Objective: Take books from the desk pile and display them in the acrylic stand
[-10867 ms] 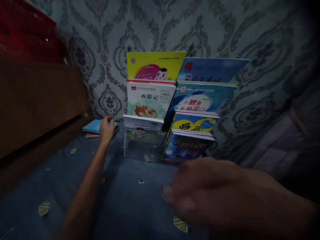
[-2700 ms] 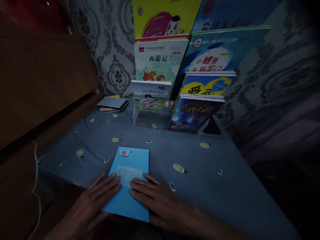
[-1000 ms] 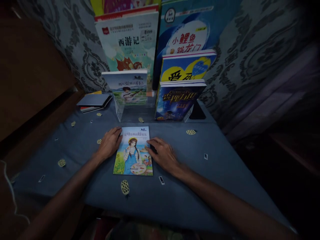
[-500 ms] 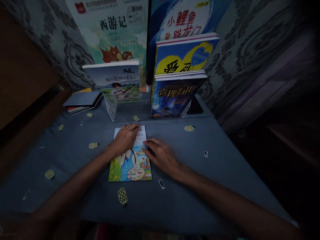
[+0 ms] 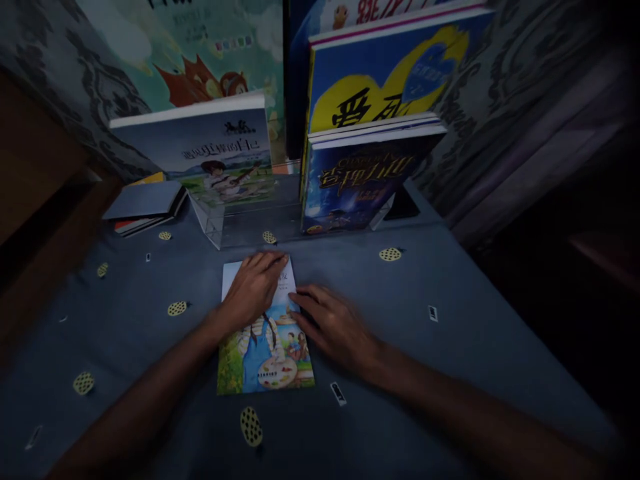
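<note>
A picture-covered children's book [image 5: 275, 343] lies flat on the cloth, a painted figure in blue overalls and a paint palette on its cover. Across its upper half rests my left hand [image 5: 256, 283], palm down with fingers stretched toward the top right corner, hiding part of the title and picture. At the book's right edge is my right hand [image 5: 336, 323], its thumb and forefinger apart and their tips touching the cover's side. Neither hand is wrapped round anything.
Behind the book, a clear stand [image 5: 215, 223] holds a landscape-covered book [image 5: 225, 160]. To its right stand dark blue books [image 5: 360, 180] and a blue-yellow book [image 5: 380, 73]. Small books are stacked [image 5: 145, 203] at the left; a dark flat object [image 5: 403, 203] lies behind. A patterned tablecloth [image 5: 380, 293] covers the table.
The view has come closer, so the books and hands look larger. Both hands keep nearly the same places on the book, which still lies flat.
</note>
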`<control>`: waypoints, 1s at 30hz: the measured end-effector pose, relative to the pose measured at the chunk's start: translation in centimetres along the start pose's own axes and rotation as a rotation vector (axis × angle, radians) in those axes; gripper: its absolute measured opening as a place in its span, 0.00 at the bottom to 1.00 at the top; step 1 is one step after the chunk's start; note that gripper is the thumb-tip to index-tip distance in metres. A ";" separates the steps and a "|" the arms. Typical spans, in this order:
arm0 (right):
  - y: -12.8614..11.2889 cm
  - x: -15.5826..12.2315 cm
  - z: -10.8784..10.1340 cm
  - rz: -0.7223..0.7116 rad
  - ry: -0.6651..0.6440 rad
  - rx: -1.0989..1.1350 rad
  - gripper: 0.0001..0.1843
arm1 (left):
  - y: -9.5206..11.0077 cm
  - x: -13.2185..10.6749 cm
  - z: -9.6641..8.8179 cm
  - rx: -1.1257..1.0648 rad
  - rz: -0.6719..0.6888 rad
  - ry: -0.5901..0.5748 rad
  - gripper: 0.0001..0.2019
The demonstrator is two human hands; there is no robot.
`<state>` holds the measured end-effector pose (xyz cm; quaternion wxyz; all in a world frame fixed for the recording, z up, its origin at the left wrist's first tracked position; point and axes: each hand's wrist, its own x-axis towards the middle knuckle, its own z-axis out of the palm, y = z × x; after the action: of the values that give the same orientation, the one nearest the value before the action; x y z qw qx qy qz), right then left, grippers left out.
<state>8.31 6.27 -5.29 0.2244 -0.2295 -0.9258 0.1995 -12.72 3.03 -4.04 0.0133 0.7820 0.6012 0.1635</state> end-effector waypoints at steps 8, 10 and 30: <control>-0.1 -0.1 0.1 -0.031 0.032 -0.030 0.14 | -0.1 -0.5 -0.3 0.021 -0.008 0.004 0.20; -0.1 0.0 0.3 -0.015 0.026 -0.035 0.14 | 0.1 -0.4 -0.4 0.059 -0.009 -0.004 0.19; -3.6 6.5 5.0 -0.169 -0.249 -0.097 0.26 | -4.0 -8.4 -1.7 0.034 -0.209 0.119 0.22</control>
<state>-0.61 5.36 -5.59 0.1124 -0.1348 -0.9711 0.1617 -18.78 -4.15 -5.30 -0.0187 0.7040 0.6821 0.1971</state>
